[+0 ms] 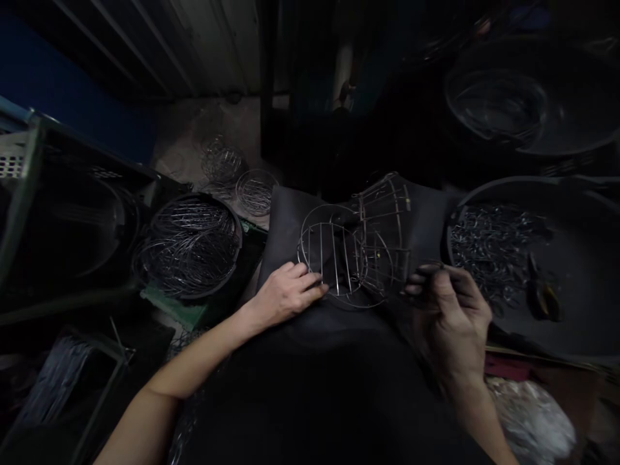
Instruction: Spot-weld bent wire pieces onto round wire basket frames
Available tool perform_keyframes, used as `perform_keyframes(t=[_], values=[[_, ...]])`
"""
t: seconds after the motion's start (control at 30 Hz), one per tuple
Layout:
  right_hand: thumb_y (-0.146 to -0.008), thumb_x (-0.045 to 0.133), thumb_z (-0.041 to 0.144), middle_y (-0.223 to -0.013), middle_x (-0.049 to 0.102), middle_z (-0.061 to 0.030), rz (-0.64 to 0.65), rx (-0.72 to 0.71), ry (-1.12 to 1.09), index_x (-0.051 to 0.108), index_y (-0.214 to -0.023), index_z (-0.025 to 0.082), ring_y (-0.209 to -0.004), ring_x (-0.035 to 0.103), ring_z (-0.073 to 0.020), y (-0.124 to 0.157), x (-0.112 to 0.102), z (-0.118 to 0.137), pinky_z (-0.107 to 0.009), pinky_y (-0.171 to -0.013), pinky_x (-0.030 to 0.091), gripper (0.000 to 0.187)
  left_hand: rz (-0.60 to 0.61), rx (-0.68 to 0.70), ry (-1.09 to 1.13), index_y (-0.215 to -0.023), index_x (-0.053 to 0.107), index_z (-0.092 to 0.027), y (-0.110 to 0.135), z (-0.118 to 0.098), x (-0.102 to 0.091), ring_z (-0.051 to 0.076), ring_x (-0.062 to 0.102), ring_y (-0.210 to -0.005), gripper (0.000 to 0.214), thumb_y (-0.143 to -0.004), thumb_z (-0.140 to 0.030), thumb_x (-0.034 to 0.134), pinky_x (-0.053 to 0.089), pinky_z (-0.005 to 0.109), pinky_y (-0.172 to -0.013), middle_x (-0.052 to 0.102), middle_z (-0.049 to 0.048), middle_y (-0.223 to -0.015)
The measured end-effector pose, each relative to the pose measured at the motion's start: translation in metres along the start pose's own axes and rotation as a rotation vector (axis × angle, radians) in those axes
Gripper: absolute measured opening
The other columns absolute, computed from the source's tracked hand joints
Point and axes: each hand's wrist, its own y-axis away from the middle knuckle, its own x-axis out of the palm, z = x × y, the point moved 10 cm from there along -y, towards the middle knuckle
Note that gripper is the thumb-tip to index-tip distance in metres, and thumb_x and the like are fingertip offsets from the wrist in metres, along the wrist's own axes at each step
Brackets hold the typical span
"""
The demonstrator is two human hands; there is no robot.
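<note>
A round wire grid [334, 258] with parallel bars lies over my lap. My left hand [290, 289] grips its near left edge, fingers bent over the wire. Attached to or resting against the grid, a wire cage [382, 213] flares toward the far right; I cannot tell how they join. My right hand [450, 300] is raised to the right of the cage, apart from it, with thumb and fingers pinched together. What it holds, if anything, is too dark to make out. The fingertips look blackened.
On the right, a large dark basin [591, 258] holds many small metal hooks or clips [494, 252] and yellow-handled pliers [547, 300]. A bucket of wire pieces [194, 242] stands at left. More wire bundles [223, 161] lie on the floor. A clear plastic bag [530, 416] sits lower right.
</note>
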Motion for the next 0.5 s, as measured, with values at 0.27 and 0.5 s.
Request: perform_keyframes(t=[0.27,0.5], values=[[-0.068,0.076,0.042,-0.073,0.062,0.003,0.065,0.051,-0.025,0.063,-0.076,0.019,-0.053,0.055,-0.0044,-0.008,0.009,-0.004,-0.016,-0.051,0.048,0.027,-0.074,-0.007,0.025,-0.103,0.058,-0.017,-0.007,-0.007,-0.011,0.015,0.05,-0.074,0.019,-0.091,-0.014,0.044,0.035,0.028,-0.06,0.065,0.006,-0.092],[-0.086,0.058,0.029,-0.075,0.066,-0.0005,0.351,-0.171,0.364,0.063,-0.085,0.02,-0.056,0.062,-0.0099,0.029,0.037,0.001,-0.021,-0.055,0.053,0.011,-0.374,-0.422,0.261,-0.093,0.061,-0.017,0.032,0.049,-0.037,0.012,0.057,-0.073,0.01,-0.084,-0.015,0.06,0.045,0.024,-0.066,0.063,0.0026,-0.082]])
